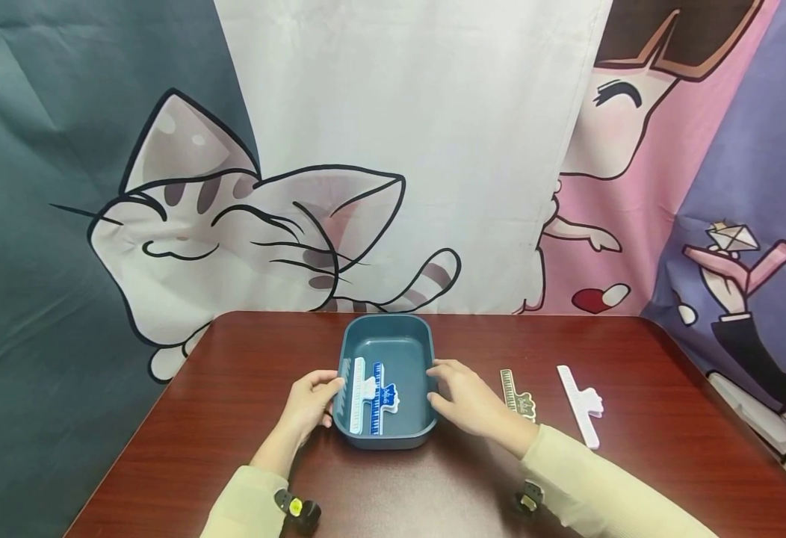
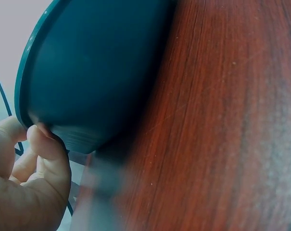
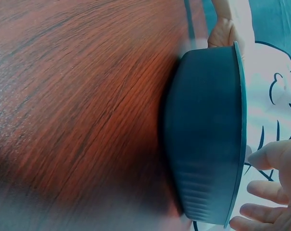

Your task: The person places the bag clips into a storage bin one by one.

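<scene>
A blue-grey rectangular bin (image 1: 393,357) sits on the table. Inside it, on the left side, lie a white clip (image 1: 358,396) and a blue clip (image 1: 377,400), both long-barred with a shaped handle. My left hand (image 1: 307,403) pinches the bin's left rim between thumb and fingers; the left wrist view shows this hand (image 2: 34,178) at the bin's corner. At the right rim, my right hand (image 1: 468,400) has its fingertips close to the edge. Its fingers are spread and loosely bent in the right wrist view, around nothing.
Right of the bin, an olive-and-cream clip (image 1: 517,396) lies partly behind the right forearm. Farther right is another white clip (image 1: 580,407). The reddish-brown wooden table (image 1: 265,344) ends at a printed cartoon curtain (image 1: 393,112). Cuffs carry small wrist cameras.
</scene>
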`<state>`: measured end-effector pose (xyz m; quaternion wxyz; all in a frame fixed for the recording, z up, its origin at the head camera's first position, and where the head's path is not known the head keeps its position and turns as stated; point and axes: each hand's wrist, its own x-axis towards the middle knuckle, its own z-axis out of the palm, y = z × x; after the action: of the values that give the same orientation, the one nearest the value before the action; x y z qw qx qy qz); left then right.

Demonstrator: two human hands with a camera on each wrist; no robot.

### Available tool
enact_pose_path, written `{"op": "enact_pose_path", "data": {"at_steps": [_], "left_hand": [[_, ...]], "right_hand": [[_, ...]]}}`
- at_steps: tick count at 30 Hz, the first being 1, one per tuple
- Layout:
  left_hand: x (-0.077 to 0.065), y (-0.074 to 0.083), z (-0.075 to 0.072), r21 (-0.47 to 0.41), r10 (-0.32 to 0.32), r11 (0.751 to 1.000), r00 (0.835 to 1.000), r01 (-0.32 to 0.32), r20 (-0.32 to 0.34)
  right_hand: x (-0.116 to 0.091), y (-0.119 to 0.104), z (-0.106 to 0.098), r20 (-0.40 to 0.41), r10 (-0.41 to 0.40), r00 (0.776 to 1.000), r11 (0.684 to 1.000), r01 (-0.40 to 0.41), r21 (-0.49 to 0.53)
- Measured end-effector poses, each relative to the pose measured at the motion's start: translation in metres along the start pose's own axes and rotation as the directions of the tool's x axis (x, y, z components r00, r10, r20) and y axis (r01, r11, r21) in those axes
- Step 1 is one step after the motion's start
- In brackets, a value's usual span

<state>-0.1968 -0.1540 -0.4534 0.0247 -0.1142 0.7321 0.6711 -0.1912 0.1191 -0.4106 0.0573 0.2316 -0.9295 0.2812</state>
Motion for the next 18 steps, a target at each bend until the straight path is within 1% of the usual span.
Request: {"op": "enact_pose_path", "data": {"at_steps": [7, 14, 18], "left_hand": [[-0.0002, -0.0002, -0.0005, 0.003, -0.007, 1.0, 1.0, 0.007, -0.001], [-0.0006, -0.0013, -0.0002, -0.006, 0.02, 1.0, 1.0, -0.02, 0.011], [-0.0001, -0.0013, 0.0001, -0.016, 0.01, 1.0, 1.0, -0.01, 0.008]], "right_hand": [[-0.0021, 0.0029, 0.0003, -0.011, 0.006, 1.0, 1.0, -0.006, -0.022], [-0.0034, 0.0069, 0.0012, -0.026, -0.004, 1.0, 0.999, 0.003, -0.041], [-0.0046, 0.0078, 0.0007, -0.03, 0.005, 1.0, 0.999, -0.006, -0.036]]}}
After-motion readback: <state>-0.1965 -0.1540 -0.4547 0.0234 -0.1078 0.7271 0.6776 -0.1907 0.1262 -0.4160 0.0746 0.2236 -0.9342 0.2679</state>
